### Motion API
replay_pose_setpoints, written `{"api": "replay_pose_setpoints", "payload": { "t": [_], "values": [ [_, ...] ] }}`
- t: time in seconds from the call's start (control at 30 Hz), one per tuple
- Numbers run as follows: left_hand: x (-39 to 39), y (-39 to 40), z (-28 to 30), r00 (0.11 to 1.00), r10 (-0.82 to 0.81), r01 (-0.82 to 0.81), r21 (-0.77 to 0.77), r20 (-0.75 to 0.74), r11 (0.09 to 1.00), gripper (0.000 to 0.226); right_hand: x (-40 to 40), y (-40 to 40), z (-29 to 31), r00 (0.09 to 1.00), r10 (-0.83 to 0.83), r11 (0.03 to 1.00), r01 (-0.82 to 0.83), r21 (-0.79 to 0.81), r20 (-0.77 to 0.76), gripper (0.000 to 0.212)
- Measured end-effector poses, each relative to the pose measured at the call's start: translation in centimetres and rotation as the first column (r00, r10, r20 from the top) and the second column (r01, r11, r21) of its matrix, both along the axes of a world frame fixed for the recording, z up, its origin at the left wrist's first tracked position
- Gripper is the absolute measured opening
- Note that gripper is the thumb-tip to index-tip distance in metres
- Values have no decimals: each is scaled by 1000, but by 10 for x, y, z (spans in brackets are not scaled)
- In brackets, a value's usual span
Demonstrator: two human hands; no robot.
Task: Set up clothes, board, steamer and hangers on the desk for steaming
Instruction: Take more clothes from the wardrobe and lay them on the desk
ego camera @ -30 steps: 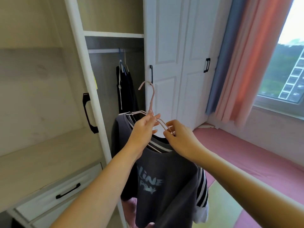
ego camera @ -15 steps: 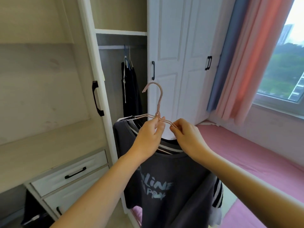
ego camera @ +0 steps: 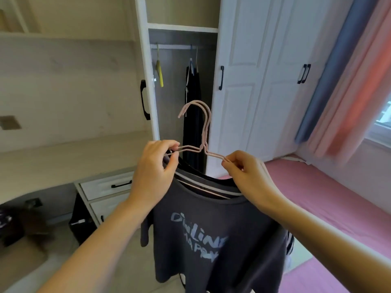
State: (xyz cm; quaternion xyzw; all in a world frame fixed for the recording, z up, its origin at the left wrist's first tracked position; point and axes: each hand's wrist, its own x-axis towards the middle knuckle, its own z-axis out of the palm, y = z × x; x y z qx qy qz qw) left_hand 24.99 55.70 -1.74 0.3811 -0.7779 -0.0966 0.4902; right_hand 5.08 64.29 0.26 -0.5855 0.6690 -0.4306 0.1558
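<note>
Head view: hangers (ego camera: 198, 132), pink and thin, two or more stacked together, are held upright in front of the open wardrobe (ego camera: 182, 81), hooks pointing left. Left hand (ego camera: 155, 172) pinches the left shoulder of the stacked hangers between thumb and forefinger, the remaining fingers curled. Right hand (ego camera: 245, 172) pinches the right shoulder of the hangers at its bend, fingers curled around the wire. Both hands are clamped on the hangers, one on each side of the hook stem.

Dark grey T-shirt (ego camera: 211, 240) with pale blue lettering hangs from the hangers, directly below both hands; its striped neckline sits just beneath the wire. A second garment edge with dark and white stripes shows behind the T-shirt at its right side.

Inside the wardrobe, behind the hangers, a black garment (ego camera: 193, 115) hangs from the rail, and a yellow hanger (ego camera: 159, 70) hangs to its left. Closed white doors (ego camera: 254, 81) with black handles stand right of the wardrobe opening. A tabletop (ego camera: 63, 159) in pale wood extends left of the wardrobe, with white drawers (ego camera: 105, 187) beneath it. A pink bed (ego camera: 328, 187) lies right of the wardrobe, below curtains (ego camera: 349, 70) in blue and pink.
</note>
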Motion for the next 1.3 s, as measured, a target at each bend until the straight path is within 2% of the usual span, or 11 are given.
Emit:
{"api": "replay_pose_setpoints", "payload": {
  "t": [0.17,0.43,0.6,0.77,0.9,1.13,1.3],
  "values": [
    [41,22,0,988,85,-84,-10,131,996,48,16,18,8,990,135,990,-136,-41,-26,16],
    [133,56,-15,955,217,-232,55,202,971,45,74,16,12,932,356,929,-361,-77,-70,14],
    [206,74,-27,910,323,-332,-12,259,943,49,127,5,10,881,462,877,-471,-98,-103,11],
    [273,95,-34,890,424,-417,-74,167,906,40,199,-9,7,826,553,816,-563,-133,-107,10],
    [335,108,-33,832,546,-536,-108,101,837,35,266,-24,5,776,621,757,-630,-172,-109,9],
    [447,124,-35,718,687,-674,-137,111,726,39,384,-48,-2,696,705,664,-715,-219,-134,9],
    [516,131,-34,645,756,-738,-164,110,654,43,455,-63,-9,648,742,617,-760,-206,-169,21]
  ]
}}
